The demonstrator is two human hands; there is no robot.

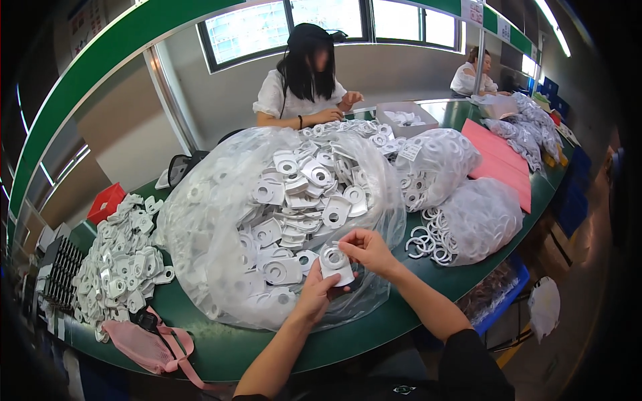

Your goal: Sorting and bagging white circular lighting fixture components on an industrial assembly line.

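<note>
So I'm standing here watching someone working at a green surface (227,353), and everything is kind of revolving around this huge clear plastic bag (190,257) full of white parts. The person's left hand (317,293) is gripping one white part (336,269) over the near side of the bag, thumb lying on the front and fingers curling behind. The right hand (364,250) is pinching the part's upper edge, thumb and fingertips nearly together (can't tell if it's got a loose ring there too).

Left of the big bag, a heap of similar parts (124,260) is spreading out, with a red bin (105,202) sitting just behind the heap. To the bag's right, white rings (433,239) are spilling from a smaller bag (488,217). Behind the big bag, a co-worker (304,93) in a black cap is sitting.
</note>
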